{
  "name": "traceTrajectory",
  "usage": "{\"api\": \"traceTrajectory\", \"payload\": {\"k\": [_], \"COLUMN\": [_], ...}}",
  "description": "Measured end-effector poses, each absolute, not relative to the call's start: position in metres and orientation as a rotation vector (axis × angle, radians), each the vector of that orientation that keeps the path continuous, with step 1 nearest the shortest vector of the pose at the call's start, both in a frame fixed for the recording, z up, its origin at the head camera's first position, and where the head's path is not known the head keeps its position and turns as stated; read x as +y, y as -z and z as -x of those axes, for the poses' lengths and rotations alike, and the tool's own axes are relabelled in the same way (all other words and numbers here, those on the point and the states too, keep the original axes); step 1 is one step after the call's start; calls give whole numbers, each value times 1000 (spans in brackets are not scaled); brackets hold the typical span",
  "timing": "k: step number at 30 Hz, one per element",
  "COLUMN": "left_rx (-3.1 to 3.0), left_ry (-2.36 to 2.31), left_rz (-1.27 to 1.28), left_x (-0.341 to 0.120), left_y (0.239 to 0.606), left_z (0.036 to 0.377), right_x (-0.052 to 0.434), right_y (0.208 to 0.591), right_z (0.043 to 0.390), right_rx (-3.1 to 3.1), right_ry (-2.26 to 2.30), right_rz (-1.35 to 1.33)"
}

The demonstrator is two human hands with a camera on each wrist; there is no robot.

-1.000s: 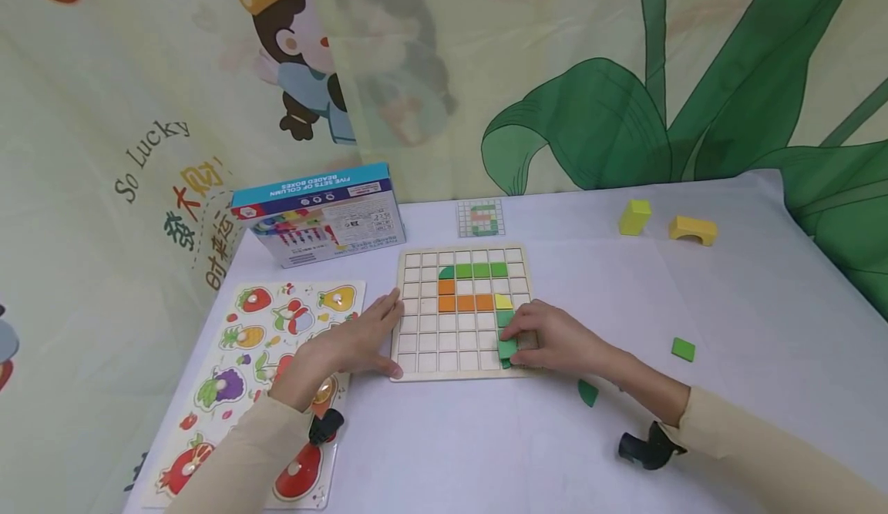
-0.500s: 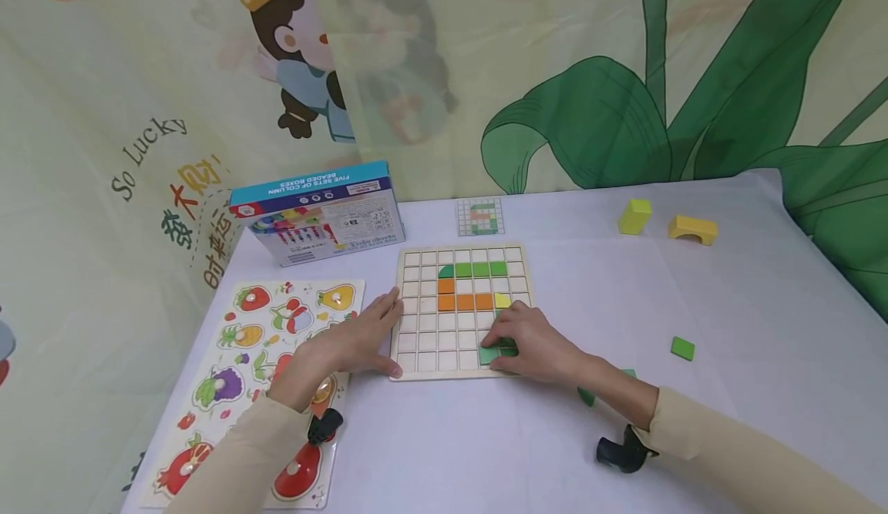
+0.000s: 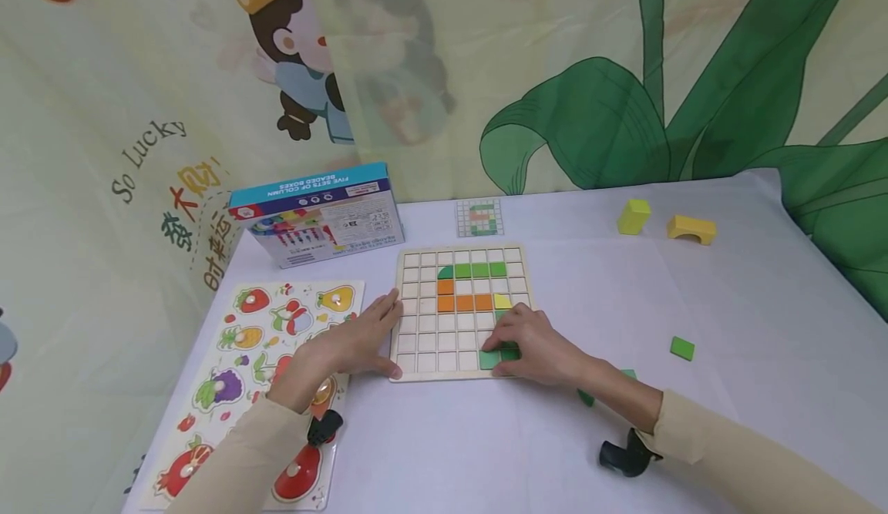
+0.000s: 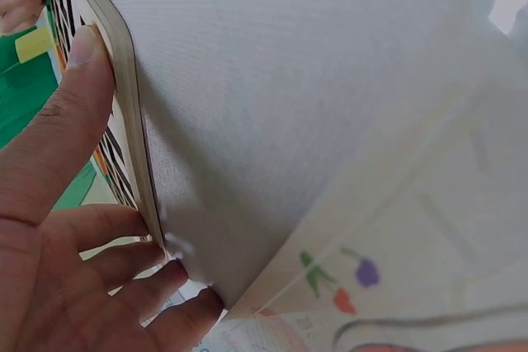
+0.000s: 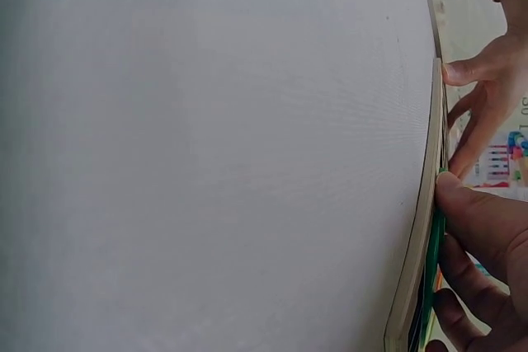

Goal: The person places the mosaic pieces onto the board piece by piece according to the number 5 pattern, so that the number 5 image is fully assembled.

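A wooden grid board (image 3: 418, 342) lies on the white-covered table. Set in it are a dark green curved tile (image 3: 446, 273), a row of light green tiles (image 3: 481, 270), several orange tiles (image 3: 465, 303) and a yellow tile (image 3: 502, 300). At its near right part, my right hand (image 3: 539, 346) pinches a green square tile (image 3: 489, 360) between thumb and fingers, low in the grid. That hand partly covers more green tiles. My left hand (image 3: 355, 342) rests against the board's left edge, fingers extended, its thumb (image 4: 78, 80) at the near corner.
A pattern card (image 3: 479, 217) lies behind the board, beside a toy box (image 3: 322, 217). A fruit puzzle (image 3: 225, 333) sits at left. Toward the right are a loose green tile (image 3: 683, 348), a yellow-green block (image 3: 634, 216) and an arched block (image 3: 692, 230). Green pieces (image 3: 586, 397) lie by the right forearm.
My right hand has moved a little left along the near edge, and a green square tile now shows left of the green column there. The left hand stays in place.
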State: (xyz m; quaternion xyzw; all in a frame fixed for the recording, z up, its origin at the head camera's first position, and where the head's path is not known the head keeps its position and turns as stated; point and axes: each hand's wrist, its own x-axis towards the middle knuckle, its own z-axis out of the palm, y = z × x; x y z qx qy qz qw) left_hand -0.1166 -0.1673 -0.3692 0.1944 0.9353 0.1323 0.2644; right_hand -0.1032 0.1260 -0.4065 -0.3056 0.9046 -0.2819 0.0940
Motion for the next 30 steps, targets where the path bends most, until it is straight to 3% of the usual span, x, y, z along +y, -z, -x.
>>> {"api": "traceTrajectory", "payload": {"k": [16,30], "left_rx": [2533,2532], "left_ry": [-358,-356], "left_rz": [-517,-525], "left_x": [-166,-167], "left_y": [370,369], "left_z": [117,116], "right_x": [135,238], "right_y": [400,387], "right_z": [104,104], "right_rx": [2720,2769], "right_ry": [864,807], "right_rz": [902,614]}}
